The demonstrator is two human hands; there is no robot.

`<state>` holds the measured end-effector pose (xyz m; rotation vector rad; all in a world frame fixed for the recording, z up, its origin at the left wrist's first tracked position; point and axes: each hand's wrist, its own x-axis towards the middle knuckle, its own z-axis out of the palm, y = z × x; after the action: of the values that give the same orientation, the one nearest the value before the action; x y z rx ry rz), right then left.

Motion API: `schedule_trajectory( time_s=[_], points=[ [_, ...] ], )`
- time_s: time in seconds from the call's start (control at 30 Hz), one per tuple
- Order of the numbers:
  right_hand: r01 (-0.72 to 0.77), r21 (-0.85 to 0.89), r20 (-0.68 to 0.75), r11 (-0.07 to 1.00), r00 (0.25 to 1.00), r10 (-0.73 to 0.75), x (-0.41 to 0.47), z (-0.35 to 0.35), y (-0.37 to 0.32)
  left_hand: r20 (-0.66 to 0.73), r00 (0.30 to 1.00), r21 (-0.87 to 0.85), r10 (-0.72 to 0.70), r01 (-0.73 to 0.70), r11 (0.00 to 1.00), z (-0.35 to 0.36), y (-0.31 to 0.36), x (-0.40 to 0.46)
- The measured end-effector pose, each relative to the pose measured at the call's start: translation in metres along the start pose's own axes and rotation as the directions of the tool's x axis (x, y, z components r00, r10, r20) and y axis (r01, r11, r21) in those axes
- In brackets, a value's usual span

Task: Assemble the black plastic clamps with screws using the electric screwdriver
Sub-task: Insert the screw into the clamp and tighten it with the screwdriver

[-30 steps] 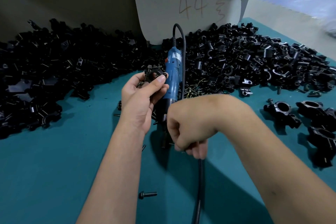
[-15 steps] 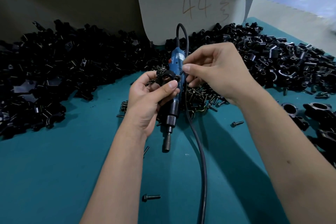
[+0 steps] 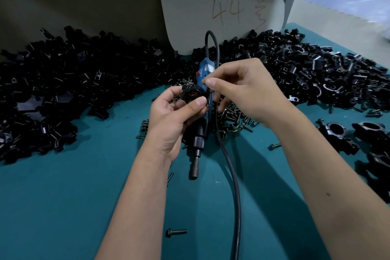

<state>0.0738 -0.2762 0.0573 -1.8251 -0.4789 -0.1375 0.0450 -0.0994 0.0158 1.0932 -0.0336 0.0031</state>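
My left hand (image 3: 171, 120) grips a black plastic clamp (image 3: 191, 92) between thumb and fingers, above the table's middle. My right hand (image 3: 249, 91) pinches a small dark screw (image 3: 207, 90) between thumb and forefinger, right beside the clamp's right side; the screw is mostly hidden by the fingertips. Flat on the teal table (image 3: 63, 196) under both hands lies the blue electric screwdriver (image 3: 207, 68), with neither hand holding it. Its bit (image 3: 194, 170) points toward me. Its black cable (image 3: 232, 175) loops back over it and runs down to the front edge.
Heaps of loose black clamp parts lie at the back left (image 3: 63, 82) and back right (image 3: 316, 74). A screw pile (image 3: 234, 116) sits under my right hand. Assembled clamps (image 3: 335, 133) stand at the right. Single screws (image 3: 176, 232) lie near the front. A card marked 44 (image 3: 221, 6) leans behind.
My right hand rose from a fist low over the table by the cable and came up to the clamp, now pinching a screw. My left hand kept its hold on the clamp.
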Motion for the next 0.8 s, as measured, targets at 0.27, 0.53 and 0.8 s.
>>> schedule_trajectory(
  time_s=[0.27,0.53,0.8],
  points=[
    [-0.176,0.524,0.096,0.833,0.984,0.148,-0.006,0.015,0.0,0.039,0.999,-0.178,-0.029,0.036,0.983,0.008,0.002,-0.001],
    [-0.159,0.642,0.093,0.75,0.987,0.129,-0.004,0.027,0.001,0.091,0.996,-0.233,0.0,0.021,0.972,0.009,0.0,0.0],
    [-0.146,0.601,-0.033,0.786,0.978,0.207,-0.004,0.035,-0.002,0.01,0.999,-0.27,-0.03,0.032,0.962,0.013,-0.001,-0.002]
  ],
)
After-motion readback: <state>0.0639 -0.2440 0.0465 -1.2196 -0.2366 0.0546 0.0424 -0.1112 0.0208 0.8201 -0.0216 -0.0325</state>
